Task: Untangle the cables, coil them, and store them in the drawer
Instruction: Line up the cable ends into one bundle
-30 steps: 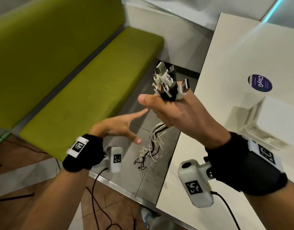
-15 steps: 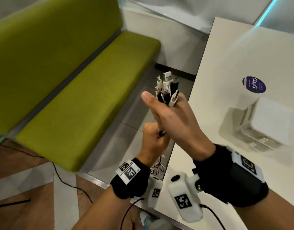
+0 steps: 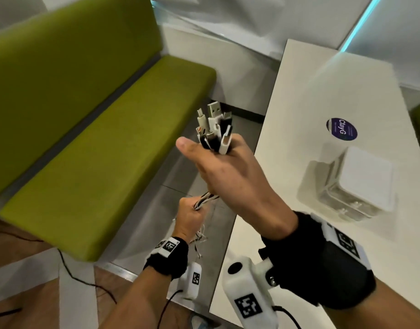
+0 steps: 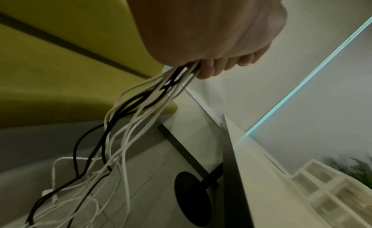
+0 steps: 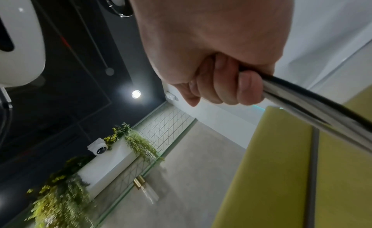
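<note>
A bundle of several white and black cables (image 3: 214, 129) stands up out of my right hand (image 3: 224, 170), its plug ends fanned above the fist. The right hand grips the bundle just under the plugs; in the right wrist view the curled fingers (image 5: 225, 86) wrap the blurred cables (image 5: 314, 107). Lower down, my left hand (image 3: 190, 216) is closed round the same cables (image 4: 153, 96). Their loose ends hang toward the floor in a tangle. A small white drawer unit (image 3: 356, 186) sits on the white table (image 3: 299, 96) to the right.
A green bench (image 3: 97, 148) runs along the left. The table's edge is just right of my hands, and its black round foot (image 4: 191, 198) stands on the grey floor below. A round purple sticker (image 3: 341, 128) lies on the table beyond the drawer unit.
My left hand was open a second ago; it closed round the cables under the right hand and has slid down along them. The right hand stays up with the plug ends.
</note>
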`<state>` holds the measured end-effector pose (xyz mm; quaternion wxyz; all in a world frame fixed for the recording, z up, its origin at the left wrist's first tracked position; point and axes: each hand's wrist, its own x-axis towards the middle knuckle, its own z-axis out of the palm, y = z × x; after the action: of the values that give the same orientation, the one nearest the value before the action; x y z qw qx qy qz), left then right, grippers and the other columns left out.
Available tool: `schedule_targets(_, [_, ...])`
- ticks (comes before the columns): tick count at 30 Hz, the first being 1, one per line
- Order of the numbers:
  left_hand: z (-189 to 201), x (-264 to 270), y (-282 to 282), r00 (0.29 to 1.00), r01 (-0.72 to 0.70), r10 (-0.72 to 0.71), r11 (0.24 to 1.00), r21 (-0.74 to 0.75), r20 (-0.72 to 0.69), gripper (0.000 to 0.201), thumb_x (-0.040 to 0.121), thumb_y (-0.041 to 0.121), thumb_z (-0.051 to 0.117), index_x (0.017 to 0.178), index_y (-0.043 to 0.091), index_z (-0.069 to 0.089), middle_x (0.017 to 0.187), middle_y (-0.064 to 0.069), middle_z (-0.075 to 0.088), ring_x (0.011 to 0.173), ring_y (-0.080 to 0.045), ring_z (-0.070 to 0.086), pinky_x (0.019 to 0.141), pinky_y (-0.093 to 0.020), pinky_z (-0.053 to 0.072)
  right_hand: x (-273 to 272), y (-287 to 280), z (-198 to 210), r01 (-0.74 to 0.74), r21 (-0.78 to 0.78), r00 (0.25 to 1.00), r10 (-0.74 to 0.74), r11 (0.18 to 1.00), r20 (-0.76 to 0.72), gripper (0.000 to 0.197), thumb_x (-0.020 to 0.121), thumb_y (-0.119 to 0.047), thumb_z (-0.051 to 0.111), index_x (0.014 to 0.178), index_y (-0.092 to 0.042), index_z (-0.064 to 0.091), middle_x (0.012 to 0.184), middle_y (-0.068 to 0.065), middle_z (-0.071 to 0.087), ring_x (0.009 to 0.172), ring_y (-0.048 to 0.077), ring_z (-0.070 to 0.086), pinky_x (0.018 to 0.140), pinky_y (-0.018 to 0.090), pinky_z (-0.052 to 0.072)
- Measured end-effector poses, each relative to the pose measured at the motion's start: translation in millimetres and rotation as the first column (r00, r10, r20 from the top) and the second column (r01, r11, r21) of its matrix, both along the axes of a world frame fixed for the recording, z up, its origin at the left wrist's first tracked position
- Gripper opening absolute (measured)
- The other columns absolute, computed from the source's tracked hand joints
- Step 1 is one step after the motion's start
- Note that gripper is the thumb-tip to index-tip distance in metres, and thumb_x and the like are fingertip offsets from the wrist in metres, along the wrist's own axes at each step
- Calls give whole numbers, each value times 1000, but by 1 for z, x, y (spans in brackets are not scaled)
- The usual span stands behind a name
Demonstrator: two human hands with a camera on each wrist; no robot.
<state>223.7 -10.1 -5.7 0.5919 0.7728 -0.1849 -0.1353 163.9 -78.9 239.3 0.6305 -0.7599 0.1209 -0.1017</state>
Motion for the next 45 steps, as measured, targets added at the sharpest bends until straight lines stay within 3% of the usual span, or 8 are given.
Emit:
schedule_targets(3, [-3, 11, -3, 1000, 8, -8, 1000, 26, 9, 34, 75, 20, 51, 44, 31, 44, 40, 9, 29, 47, -9, 19, 48, -29, 20, 4, -6, -5, 29, 41, 999, -28, 999, -17, 48, 93, -31, 62, 56, -21, 32, 53, 1, 25, 53, 19, 24, 54, 37, 23])
schedule_targets(7, [1, 16, 6, 993, 96, -92, 993, 65, -70, 54, 87, 54, 58, 44, 22, 54, 41, 1, 52, 40, -14, 46, 51, -30, 40, 10, -16, -3, 57, 79, 998, -58, 995, 8, 51, 87, -41, 63, 55, -22, 28, 52, 0, 24, 49, 19, 24, 53, 37, 27])
schedule_targets(16, [-34, 32, 24, 983, 69, -111, 961, 266, 144, 51, 86, 42, 58, 49, 7, 53, 47, -11, 52, 43, -23, 45, 50, -36, 42, 5, -33, -12, 95, 43, 995, -95, 995, -5, 52, 82, -48, 64, 53, -20, 32, 50, -9, 25, 44, 14, 23, 53, 34, 22])
schedule_targets(29, [-36, 54, 53, 868, 480, -347, 768, 424, -355, 27, 90, 42, 63, 87, 18, 73, 59, 3, 58, 45, -4, 49, 49, -18, 42, -4, -49, -2, -104, -63, 994, 107, 993, 30, 54, 91, -46, 56, 51, -24, 28, 48, -11, 25, 43, 11, 23, 52, 29, 21])
schedule_targets(34, [-6, 70, 55, 727, 678, -534, 465, 569, -431, 56, 74, 36, 82, 125, 26, 60, 126, 3, 64, 114, -12, 56, 99, -29, 43, -1, -50, -12, -50, 75, 999, 51, 996, -8, 54, 93, -42, 57, 52, -24, 26, 51, -3, 20, 43, 15, 17, 47, 27, 16])
schedule_targets(38, [68, 71, 45, 690, 724, -623, 596, 346, -369, 92, 72, 21, 84, 146, 40, 33, 147, 22, 33, 134, 6, 27, 109, -20, 17, 0, -45, -17, -52, 90, 998, 53, 995, -13, 55, 98, -34, 51, 50, -13, 33, 45, 12, 33, 40, 20, 32, 44, 30, 22])
schedule_targets(41, [130, 56, 30, 700, 710, -688, 698, 93, -190, 76, 75, 16, 80, 134, 45, 41, 138, 37, 33, 126, 25, 28, 106, -7, 19, 2, -42, -25, -57, -46, 997, 55, 997, -45, 55, 97, -41, 46, 58, -4, 58, 76, 9, 72, 75, 13, 68, 69, 13, 47])
schedule_targets(45, [170, 28, 5, 688, 699, -706, 707, -105, -167, 58, 78, 31, 78, 129, 28, 50, 139, 1, 55, 132, -10, 48, 114, -35, 34, 5, -42, -35, -38, -150, 997, 28, 988, -67, 36, 92, -61, 42, 106, -42, 69, 107, -13, 73, 117, -1, 56, 108, 28, 36])
